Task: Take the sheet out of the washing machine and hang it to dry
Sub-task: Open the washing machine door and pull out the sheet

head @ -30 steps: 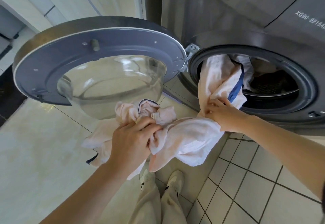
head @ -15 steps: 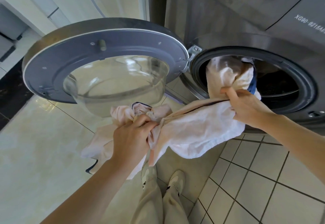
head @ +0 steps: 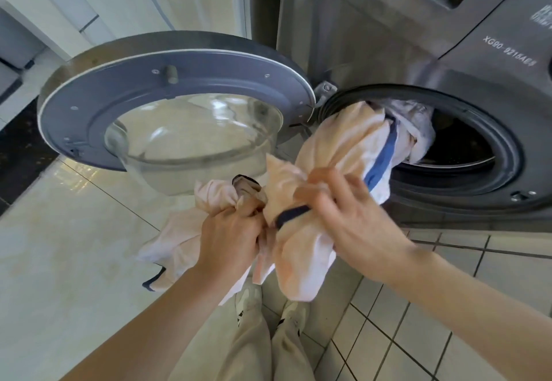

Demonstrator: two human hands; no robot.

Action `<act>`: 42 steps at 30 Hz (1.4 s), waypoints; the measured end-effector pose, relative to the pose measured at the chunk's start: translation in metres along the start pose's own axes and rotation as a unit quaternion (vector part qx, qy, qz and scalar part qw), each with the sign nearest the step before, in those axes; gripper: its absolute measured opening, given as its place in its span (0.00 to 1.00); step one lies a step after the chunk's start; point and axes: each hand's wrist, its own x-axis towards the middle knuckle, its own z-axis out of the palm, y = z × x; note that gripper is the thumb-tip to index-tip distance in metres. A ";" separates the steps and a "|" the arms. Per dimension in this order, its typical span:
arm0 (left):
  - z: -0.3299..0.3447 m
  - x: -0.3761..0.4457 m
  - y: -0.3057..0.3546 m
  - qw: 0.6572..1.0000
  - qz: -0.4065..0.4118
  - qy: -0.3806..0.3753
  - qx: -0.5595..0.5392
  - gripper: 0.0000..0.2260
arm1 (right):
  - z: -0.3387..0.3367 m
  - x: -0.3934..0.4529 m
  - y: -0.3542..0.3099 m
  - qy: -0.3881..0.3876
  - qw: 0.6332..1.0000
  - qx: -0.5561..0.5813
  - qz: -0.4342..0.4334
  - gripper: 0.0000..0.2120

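A pale pink sheet (head: 343,141) with dark blue edging trails out of the round opening of the grey washing machine (head: 448,61). One end still lies inside the drum (head: 454,150). My left hand (head: 230,237) grips a bunched wad of the sheet in front of the machine, with loose folds hanging below it. My right hand (head: 352,219), blurred, is closed around a thick fold of the same sheet right beside the left hand.
The machine's round door (head: 89,105) with its glass bowl stands swung open to the left, level with my hands. Glossy floor tiles lie to the left, small white tiles to the right. My legs and shoes (head: 251,303) are directly below the sheet.
My right hand has drawn a fold of sheet away from the opening, down and left, until it meets my left hand. More sheet is outside the drum. The left hand barely moved.
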 end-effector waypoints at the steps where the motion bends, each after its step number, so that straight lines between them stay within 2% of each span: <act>1: -0.003 -0.002 0.001 1.000 -0.004 0.000 -0.006 0.12 | 0.004 -0.006 -0.005 -0.006 1.000 0.000 -0.019 0.23; 4: -0.005 -0.008 0.003 0.999 -0.023 0.029 -0.018 0.06 | 0.020 -0.014 -0.012 0.000 1.000 0.027 -0.004 0.16; 7: -0.013 -0.010 0.008 0.996 -0.057 0.038 -0.050 0.22 | 0.032 -0.011 -0.010 -0.008 0.996 0.082 0.026 0.13; 9: -0.018 -0.011 0.009 0.997 -0.034 0.040 -0.053 0.30 | 0.032 -0.008 -0.008 -0.022 0.990 0.127 0.052 0.13; 11: -0.019 -0.010 0.009 0.998 0.018 0.048 -0.040 0.32 | 0.030 -0.005 -0.009 -0.037 0.978 0.174 0.106 0.15; 15: -0.016 -0.006 0.012 0.994 0.083 0.063 -0.032 0.24 | 0.032 0.000 -0.014 -0.016 0.945 0.263 0.192 0.22; 18: -0.015 -0.005 0.011 0.991 0.093 0.073 -0.059 0.18 | 0.030 0.002 -0.013 0.016 0.925 0.306 0.224 0.21; 20: -0.014 -0.007 0.007 0.989 0.105 0.088 -0.056 0.15 | 0.029 0.001 -0.010 -0.010 0.914 0.337 0.228 0.21; 22: -0.012 -0.009 0.003 0.986 0.121 0.110 -0.042 0.14 | 0.029 -0.002 -0.005 -0.068 0.914 0.347 0.198 0.25; 24: -0.011 -0.010 0.001 0.982 0.133 0.128 -0.038 0.17 | 0.028 -0.005 0.003 -0.101 0.943 0.294 0.119 0.29; 26: -0.010 -0.010 -0.001 0.980 0.136 0.144 -0.032 0.20 | 0.026 -0.009 0.021 -0.110 0.979 0.170 0.029 0.29; 27: -0.011 -0.010 -0.003 0.980 0.134 0.147 -0.028 0.22 | 0.025 -0.010 0.034 -0.132 0.986 0.104 0.009 0.31; 29: -0.013 -0.010 -0.006 0.980 0.132 0.146 -0.022 0.23 | 0.023 -0.011 0.063 -0.194 0.981 0.003 0.012 0.41; 32: -0.012 -0.011 -0.010 0.981 0.136 0.140 -0.017 0.19 | 0.030 -0.004 0.103 -0.256 0.964 -0.043 0.047 0.49; 35: -0.013 -0.013 -0.012 0.981 0.138 0.136 -0.017 0.15 | 0.043 0.012 0.126 -0.275 0.956 -0.080 0.055 0.52; 37: -0.016 -0.014 -0.015 0.982 0.130 0.139 -0.018 0.17 | 0.050 0.022 0.134 -0.284 0.952 -0.101 0.048 0.56; 40: -0.017 -0.019 -0.023 0.986 0.111 0.128 -0.002 0.13 | 0.062 0.028 0.143 -0.297 0.948 -0.101 0.062 0.62; 42: -0.016 -0.023 -0.029 0.988 0.090 0.122 -0.006 0.14 | 0.072 0.027 0.145 -0.314 0.941 -0.094 0.087 0.62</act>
